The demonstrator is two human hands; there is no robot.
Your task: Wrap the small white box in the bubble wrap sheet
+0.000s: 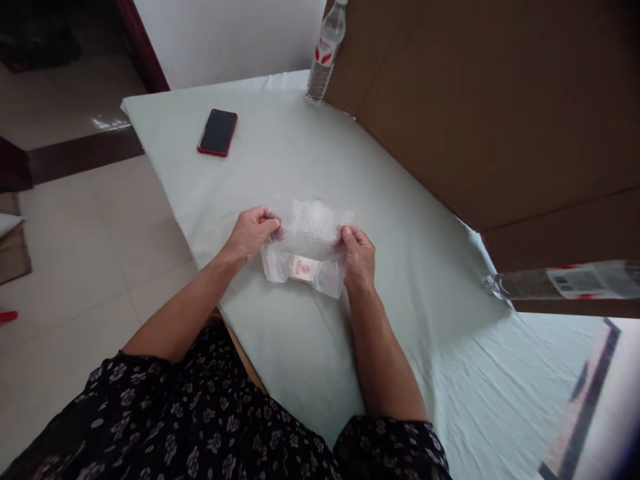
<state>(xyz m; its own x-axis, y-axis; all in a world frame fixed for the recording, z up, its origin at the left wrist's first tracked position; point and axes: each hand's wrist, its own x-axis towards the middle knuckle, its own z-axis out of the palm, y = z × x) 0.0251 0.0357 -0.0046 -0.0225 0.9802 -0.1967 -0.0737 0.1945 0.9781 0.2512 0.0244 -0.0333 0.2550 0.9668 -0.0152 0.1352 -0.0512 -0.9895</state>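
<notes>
A small clear bubble-wrap bag (310, 243) with a white and red label lies on the pale green tablecloth (280, 167) in front of me. My left hand (251, 231) pinches the bag's left edge with closed fingers. My right hand (358, 257) grips its right edge, fingers curled onto the plastic. The bag is stretched between both hands, low over the cloth.
A red phone (218, 132) lies face up at the far left of the table. A plastic water bottle (325, 53) stands at the far edge. A large cardboard box (490, 113) fills the right. Another bottle (565, 281) lies on its side there. Tiled floor is at left.
</notes>
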